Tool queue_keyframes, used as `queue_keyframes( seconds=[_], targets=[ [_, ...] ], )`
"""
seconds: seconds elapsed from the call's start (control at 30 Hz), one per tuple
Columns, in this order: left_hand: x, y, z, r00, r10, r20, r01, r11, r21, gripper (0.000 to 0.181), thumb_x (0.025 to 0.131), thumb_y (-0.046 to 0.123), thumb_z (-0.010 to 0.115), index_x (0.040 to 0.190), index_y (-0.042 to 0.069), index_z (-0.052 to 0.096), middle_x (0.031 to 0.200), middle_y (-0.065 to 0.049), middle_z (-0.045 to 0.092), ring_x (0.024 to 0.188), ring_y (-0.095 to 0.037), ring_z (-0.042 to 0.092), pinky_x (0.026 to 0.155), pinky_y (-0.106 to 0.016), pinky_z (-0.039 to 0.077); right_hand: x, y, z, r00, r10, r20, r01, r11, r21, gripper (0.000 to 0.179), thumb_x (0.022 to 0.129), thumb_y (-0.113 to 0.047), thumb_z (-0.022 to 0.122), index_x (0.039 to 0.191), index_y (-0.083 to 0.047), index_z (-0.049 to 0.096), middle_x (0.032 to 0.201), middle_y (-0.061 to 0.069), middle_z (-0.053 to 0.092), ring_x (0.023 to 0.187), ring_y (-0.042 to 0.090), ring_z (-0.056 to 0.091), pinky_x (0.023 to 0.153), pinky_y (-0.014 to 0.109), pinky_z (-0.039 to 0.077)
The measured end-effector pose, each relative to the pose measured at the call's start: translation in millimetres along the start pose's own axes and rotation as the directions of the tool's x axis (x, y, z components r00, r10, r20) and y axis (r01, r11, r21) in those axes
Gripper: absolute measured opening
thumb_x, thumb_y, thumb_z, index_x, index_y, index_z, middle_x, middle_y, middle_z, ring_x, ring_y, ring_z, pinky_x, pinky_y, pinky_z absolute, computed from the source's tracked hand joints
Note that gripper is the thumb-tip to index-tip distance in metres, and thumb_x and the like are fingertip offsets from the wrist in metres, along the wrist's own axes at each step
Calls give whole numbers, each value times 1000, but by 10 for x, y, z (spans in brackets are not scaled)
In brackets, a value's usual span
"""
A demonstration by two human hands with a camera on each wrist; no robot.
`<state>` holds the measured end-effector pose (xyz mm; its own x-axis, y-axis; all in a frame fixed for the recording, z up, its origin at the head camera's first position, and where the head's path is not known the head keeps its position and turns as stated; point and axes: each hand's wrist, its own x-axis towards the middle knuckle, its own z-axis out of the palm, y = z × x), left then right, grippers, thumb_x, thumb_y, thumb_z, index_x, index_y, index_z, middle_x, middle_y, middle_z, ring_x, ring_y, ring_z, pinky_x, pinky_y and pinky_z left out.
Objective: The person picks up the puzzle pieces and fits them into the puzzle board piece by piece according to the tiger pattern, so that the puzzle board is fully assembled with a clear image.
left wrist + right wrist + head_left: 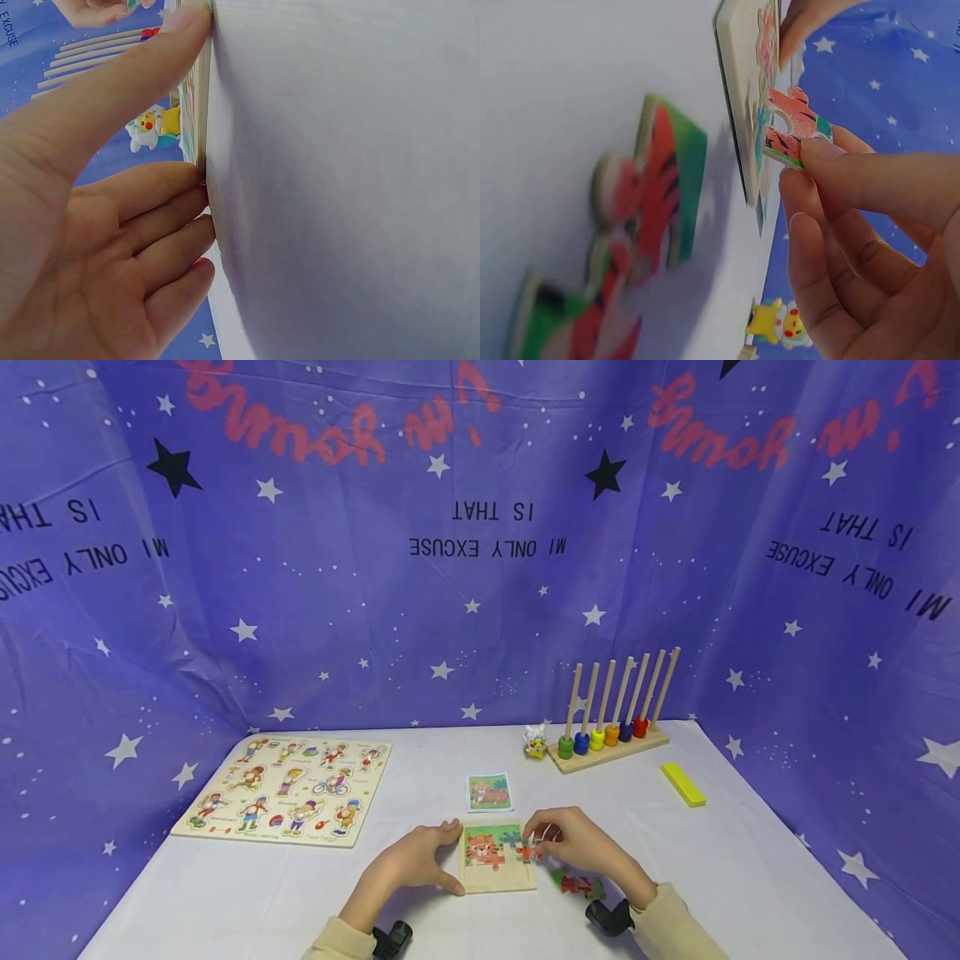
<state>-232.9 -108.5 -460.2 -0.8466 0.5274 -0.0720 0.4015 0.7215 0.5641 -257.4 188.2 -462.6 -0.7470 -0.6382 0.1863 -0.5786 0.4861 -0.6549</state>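
At far left we see a wooden picture board (285, 789). Next, the left hand (416, 858) is spread, its thumb and fingertips touching the left edge of a puzzle tray (512, 880), where a tiger's face shows. Beyond the tray we find 1 card (489, 793) and, farther back, a figurine (535, 742). At the tray's right side, the right hand (581, 843) pinches 1 red puzzle piece (799, 116) between thumb and fingers. Loose pieces (579, 885) lie near that hand. Farther right we note a 7-rod bead rack (609, 756) and a yellow block (683, 785).
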Motion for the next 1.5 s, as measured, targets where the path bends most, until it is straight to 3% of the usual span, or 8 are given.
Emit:
queue_keyframes(
  seconds=[0.33, 0.67, 1.5],
  targets=[
    [11, -19, -8, 1000, -2, -4, 2, 1000, 0, 93, 63, 36, 87, 138, -3, 48, 147, -18, 41, 134, -37, 39, 111, -52, 30, 156, -62, 106, 998, 53, 23, -53, 999, -6, 18, 83, 0, 71, 97, -12, 70, 86, -4, 65, 68, 7, 56, 60, 21, 51],
    [6, -9, -5, 1000, 10, -4, -10, 1000, -7, 93, 63, 35, 87, 138, -4, 48, 146, -19, 42, 133, -39, 40, 111, -53, 30, 257, -36, 163, 998, 47, 42, -46, 998, -37, 19, 82, 2, 72, 97, -10, 72, 85, -2, 64, 67, 6, 53, 57, 20, 49],
    [9, -7, 12, 1000, 2, -6, -2, 1000, 13, 92, 63, 36, 87, 137, -2, 50, 146, -17, 43, 133, -38, 41, 110, -52, 31, 278, -50, 167, 995, 75, 67, -72, 996, -46, 17, 81, -9, 77, 97, -9, 72, 87, 0, 65, 71, 10, 55, 61, 20, 48]
  ],
)
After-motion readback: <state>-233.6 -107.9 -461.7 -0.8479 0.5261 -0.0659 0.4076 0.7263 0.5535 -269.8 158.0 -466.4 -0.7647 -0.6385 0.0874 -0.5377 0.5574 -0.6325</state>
